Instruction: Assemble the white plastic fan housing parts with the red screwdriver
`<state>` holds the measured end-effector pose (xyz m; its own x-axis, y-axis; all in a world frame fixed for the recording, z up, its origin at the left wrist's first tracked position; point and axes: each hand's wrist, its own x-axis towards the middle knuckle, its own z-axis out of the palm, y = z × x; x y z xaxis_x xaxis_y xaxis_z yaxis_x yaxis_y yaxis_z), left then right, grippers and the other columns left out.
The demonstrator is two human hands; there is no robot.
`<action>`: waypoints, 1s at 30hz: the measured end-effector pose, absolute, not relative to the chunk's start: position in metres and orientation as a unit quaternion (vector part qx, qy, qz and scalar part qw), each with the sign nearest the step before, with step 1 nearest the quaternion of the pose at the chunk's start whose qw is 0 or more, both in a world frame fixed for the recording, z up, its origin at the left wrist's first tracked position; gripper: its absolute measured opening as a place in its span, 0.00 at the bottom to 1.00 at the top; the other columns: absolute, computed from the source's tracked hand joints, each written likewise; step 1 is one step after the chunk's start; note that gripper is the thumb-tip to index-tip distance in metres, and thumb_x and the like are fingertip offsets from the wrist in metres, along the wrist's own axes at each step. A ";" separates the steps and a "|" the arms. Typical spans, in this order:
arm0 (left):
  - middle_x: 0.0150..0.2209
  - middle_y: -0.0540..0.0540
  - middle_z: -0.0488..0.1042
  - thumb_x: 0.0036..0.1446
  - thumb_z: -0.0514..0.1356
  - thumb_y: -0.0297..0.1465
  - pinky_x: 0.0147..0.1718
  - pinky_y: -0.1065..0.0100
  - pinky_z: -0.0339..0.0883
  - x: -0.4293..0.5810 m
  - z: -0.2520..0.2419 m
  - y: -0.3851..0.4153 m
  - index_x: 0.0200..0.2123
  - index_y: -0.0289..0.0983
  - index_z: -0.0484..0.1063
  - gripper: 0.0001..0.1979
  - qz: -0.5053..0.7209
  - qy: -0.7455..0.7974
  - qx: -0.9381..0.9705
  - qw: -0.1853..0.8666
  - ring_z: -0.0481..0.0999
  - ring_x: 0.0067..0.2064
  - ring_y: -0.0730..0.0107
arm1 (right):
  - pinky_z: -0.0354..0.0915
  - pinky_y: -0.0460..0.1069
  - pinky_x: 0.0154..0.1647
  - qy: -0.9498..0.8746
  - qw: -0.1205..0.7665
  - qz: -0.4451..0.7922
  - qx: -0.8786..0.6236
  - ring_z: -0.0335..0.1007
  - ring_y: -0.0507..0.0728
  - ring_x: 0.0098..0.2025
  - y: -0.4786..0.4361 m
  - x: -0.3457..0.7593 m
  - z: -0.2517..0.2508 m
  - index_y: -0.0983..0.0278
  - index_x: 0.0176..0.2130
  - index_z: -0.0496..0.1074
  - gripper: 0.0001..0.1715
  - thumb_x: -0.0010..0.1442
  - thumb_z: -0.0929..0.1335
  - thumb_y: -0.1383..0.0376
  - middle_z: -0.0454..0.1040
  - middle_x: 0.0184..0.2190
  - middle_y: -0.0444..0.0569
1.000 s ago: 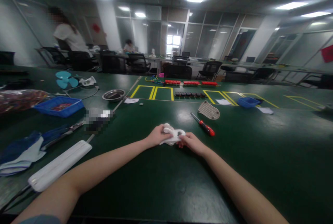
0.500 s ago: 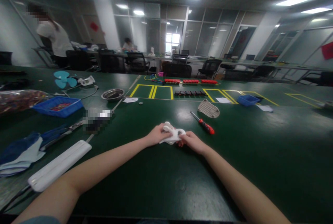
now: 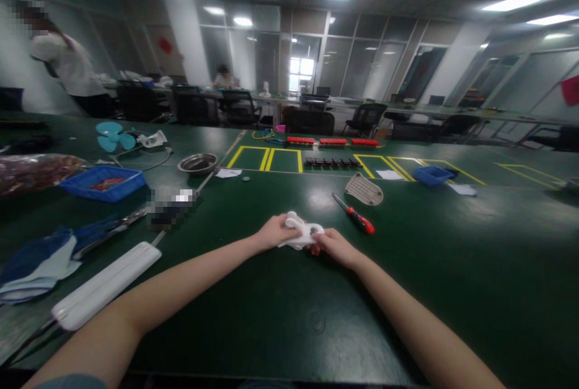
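Observation:
A white plastic part [image 3: 304, 236] with a rounded knob at its upper left and a dark spot on its right side is held just above the green table. My left hand [image 3: 274, 233] is closed on its left side, thumb on top. At its right end my right hand [image 3: 333, 245] pinches it, thumb near the dark spot, the other fingers partly hidden below. To the right lies a red-and-black screwdriver [image 3: 357, 218], and beyond it a grey slotted plate [image 3: 364, 189]. Neither is touched.
On the left are a white power strip [image 3: 106, 285], a blue tray [image 3: 104, 187] with small reddish pieces, a metal bowl [image 3: 198, 163] and blue fan blades [image 3: 113, 137]. A blue bin [image 3: 433, 175] and a black row of parts [image 3: 332, 162] lie farther back. A person [image 3: 67, 63] stands behind.
Both hands keep their hold on the white part, with almost no shift. The person in the left background has moved to the left.

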<state>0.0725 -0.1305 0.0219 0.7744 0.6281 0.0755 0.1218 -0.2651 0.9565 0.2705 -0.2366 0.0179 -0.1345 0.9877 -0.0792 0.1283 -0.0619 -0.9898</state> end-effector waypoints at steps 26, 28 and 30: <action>0.47 0.43 0.76 0.51 0.66 0.38 0.48 0.60 0.66 0.072 0.018 -0.128 0.51 0.36 0.72 0.24 0.210 0.226 0.784 0.539 0.76 0.47 0.59 | 0.61 0.47 0.31 -0.553 0.403 0.509 -0.522 0.66 0.51 0.25 -0.239 0.268 0.024 0.68 0.28 0.76 0.22 0.58 0.66 0.52 0.71 0.20 0.45; 0.49 0.41 0.74 0.49 0.67 0.40 0.50 0.59 0.64 0.072 0.015 -0.129 0.54 0.37 0.69 0.29 0.220 0.224 0.802 0.508 0.74 0.49 0.58 | 0.62 0.47 0.31 -0.542 0.410 0.513 -0.524 0.67 0.52 0.25 -0.238 0.269 0.021 0.68 0.27 0.75 0.23 0.57 0.67 0.51 0.71 0.21 0.46; 0.52 0.40 0.72 0.46 0.68 0.42 0.54 0.57 0.61 0.072 0.014 -0.133 0.54 0.38 0.69 0.32 0.227 0.215 0.834 0.455 0.71 0.54 0.54 | 0.62 0.47 0.31 -0.535 0.415 0.515 -0.526 0.67 0.52 0.26 -0.238 0.270 0.019 0.68 0.26 0.74 0.24 0.56 0.69 0.49 0.72 0.21 0.46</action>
